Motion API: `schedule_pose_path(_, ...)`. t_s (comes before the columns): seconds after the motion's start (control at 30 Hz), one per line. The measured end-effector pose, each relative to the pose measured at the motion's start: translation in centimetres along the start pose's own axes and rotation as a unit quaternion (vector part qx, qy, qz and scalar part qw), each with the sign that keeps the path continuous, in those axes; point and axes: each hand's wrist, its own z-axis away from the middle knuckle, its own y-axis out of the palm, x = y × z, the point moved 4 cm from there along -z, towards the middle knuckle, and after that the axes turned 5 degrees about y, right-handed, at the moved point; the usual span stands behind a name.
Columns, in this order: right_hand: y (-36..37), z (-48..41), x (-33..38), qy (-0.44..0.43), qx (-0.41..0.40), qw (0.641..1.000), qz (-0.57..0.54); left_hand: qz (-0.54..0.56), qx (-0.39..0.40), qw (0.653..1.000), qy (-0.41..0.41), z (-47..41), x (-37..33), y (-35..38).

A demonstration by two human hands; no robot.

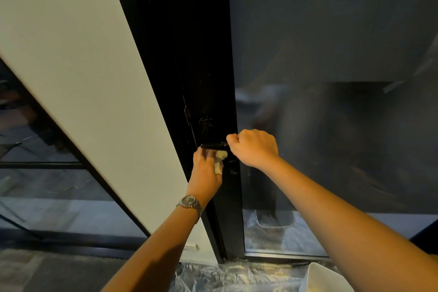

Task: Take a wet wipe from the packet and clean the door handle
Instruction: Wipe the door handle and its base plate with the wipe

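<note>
Both hands are raised to the black door handle (214, 146): its right end is gripped by the clenched right hand (253, 147), while a crumpled white wet wipe (220, 160) is held just beneath the handle by the left hand (205, 173).

Crumpled white wet wipe (220, 160) just under horizontal black door handle (214, 146)

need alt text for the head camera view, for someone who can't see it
Seen from above, the right hand grips a black door handle while the left hand, a watch on its wrist, holds a white wet wipe just under the handle. The door is black, beside a frosted glass panel.
</note>
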Motion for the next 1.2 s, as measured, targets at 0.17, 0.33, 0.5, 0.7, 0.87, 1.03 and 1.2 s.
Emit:
schedule_pose_path(0.17, 1.0, 0.1, -0.4, 0.021, 0.002, 0.999, -0.029, 0.056, -0.025, 0.997, -0.050, 0.2, 0.7, 0.5)
schedule_pose_path(0.33, 2.1, 0.1, -0.8, 0.036, 0.000, 0.997, -0.073, -0.087, -0.010, 0.995, 0.054, 0.2, 0.5, 0.7)
schedule_pose_path(0.5, 2.6, 0.2, -0.8, 0.052, 0.017, 0.995, -0.081, -0.272, 0.126, 0.936, 0.185, 0.2, -1.0, 1.6)
schedule_pose_path(0.7, 3.1, 0.8, -0.9, 0.070, 0.036, 0.986, -0.145, -0.250, 0.113, 0.948, 0.161, -0.5, -0.7, 0.9)
schedule_pose_path(0.87, 3.2, 0.8, -0.9, 0.079, 0.026, 0.987, -0.139, -0.098, 0.027, 0.991, 0.082, -1.0, 0.0, -0.1)
schedule_pose_path(1.03, 3.6, 0.7, -1.1, 0.080, 0.019, 0.987, -0.139, -0.054, 0.000, 0.997, 0.058, -1.1, 0.3, -0.2)
schedule_pose_path(1.2, 3.3, 0.7, -1.0, 0.081, 0.032, 0.987, -0.136, -0.163, 0.095, 0.963, 0.194, -1.9, 1.2, 0.0)
